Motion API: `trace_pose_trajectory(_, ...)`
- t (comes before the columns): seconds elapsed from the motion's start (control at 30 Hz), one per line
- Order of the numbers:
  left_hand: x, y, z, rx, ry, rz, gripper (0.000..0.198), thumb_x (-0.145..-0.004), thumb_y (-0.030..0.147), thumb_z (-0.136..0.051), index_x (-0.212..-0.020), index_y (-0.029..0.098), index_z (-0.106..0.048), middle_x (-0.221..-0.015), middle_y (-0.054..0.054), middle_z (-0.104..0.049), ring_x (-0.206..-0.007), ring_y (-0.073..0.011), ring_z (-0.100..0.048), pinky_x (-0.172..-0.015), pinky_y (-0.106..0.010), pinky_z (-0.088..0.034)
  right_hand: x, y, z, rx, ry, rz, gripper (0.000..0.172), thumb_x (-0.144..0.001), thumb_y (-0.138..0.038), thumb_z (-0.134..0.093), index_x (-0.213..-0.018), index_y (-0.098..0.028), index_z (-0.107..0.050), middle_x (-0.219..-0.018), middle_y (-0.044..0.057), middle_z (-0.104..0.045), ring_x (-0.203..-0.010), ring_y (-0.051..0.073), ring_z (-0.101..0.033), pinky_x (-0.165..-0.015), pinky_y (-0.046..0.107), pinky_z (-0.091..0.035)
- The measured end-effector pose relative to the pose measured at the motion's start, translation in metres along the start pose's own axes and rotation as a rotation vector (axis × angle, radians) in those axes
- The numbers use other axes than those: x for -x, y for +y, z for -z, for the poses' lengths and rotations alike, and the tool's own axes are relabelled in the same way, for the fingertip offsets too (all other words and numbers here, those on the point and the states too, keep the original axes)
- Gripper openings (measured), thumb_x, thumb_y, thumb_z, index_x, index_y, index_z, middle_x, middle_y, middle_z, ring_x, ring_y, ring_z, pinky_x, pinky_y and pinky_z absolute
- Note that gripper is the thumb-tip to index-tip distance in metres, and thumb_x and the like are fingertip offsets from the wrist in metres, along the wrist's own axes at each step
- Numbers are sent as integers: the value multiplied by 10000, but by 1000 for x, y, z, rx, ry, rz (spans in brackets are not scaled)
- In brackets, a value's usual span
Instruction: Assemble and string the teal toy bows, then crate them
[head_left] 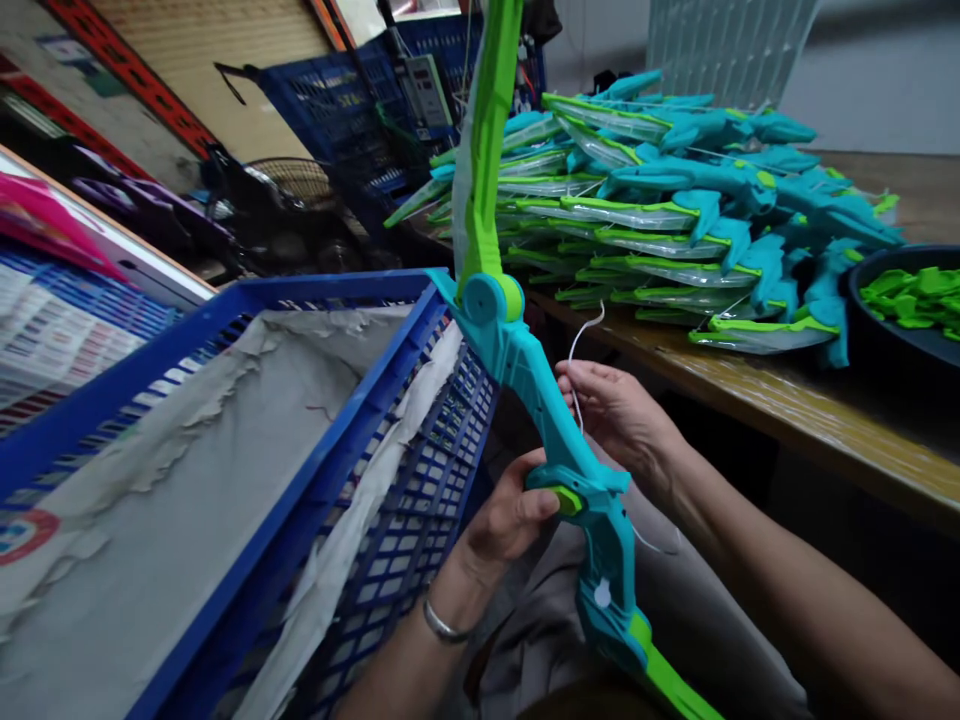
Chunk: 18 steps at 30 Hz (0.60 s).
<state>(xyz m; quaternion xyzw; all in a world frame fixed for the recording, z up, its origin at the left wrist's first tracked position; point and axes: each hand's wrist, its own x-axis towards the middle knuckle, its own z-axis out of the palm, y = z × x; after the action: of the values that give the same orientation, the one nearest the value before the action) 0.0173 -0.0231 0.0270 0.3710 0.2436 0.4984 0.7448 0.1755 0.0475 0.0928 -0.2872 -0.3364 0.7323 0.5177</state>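
Note:
A toy bow (536, 385) with a teal middle and lime green limbs slants across the view, its upper limb pointing up and its lower limb toward the bottom right. Around its grip, by a green button, my left hand (506, 510) is closed, thumb on the button's edge. Just right of the bow my right hand (611, 405) pinches a thin white string (576, 345), whose free end curls above the fingers. More string shows below, to the right of the grip. Some of my right fingertips are hidden.
Many similar bows (675, 210) lie piled on a wooden table (757, 405) at the right. Beside them a dark basin (862, 310) holds green parts. A blue crate (247, 570) lined with grey sheeting stands close on my left. Behind it are another blue crate (330, 120) and a wire basket.

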Motion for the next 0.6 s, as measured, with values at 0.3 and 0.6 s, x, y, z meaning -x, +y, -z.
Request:
trace_pose_trajectory(0.3,10,-25,35,43,131,81,490,-687,306,-948,-1122,210,-746,-1055,-78,-818,-980,-279,-765,-895,-409,-587,-22,-37,22,-83,221,286,190,-779,-183,-859,-870,-159,-694,-738,-34,-602,-600,58,-534,-499,153,-456)
trace_pose_trajectory(0.6,12,2,21,-59,70,3,499,-769,397,-911,-1202,196,-766,-1367,-138,-719,-1095,-258,-747,-941,-338,-611,25,-93,56,257,465,563,107,-867,-168,-761,-968,-133,-752,-702,-45,-552,-512,25,-408,-459,210,-227)
